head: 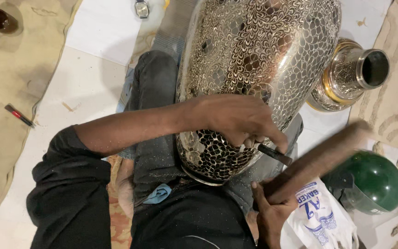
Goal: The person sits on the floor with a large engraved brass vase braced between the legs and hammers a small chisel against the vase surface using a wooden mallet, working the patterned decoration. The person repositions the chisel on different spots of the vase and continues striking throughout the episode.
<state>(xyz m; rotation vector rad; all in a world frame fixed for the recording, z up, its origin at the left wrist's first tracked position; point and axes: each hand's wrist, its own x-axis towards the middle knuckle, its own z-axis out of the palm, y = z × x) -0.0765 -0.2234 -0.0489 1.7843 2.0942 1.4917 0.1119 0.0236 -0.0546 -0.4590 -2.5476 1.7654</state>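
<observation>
Left hand (240, 121) pinches a chisel (275, 154) at the vase (254, 60) flank; right hand (270, 210) grips a mallet (321, 159).

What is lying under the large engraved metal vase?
The large engraved vase rests on the person's lap, on dark trousers. Beside them shows pale floor sheet. The left hand presses a chisel on it. What lies beneath its far end is covered.

Blurred wooden mallet (321, 159), vase (254, 69) top cropped

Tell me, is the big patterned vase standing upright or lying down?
Lying down: the vase rests sideways across the person's lap, steadied by the left hand.
</observation>
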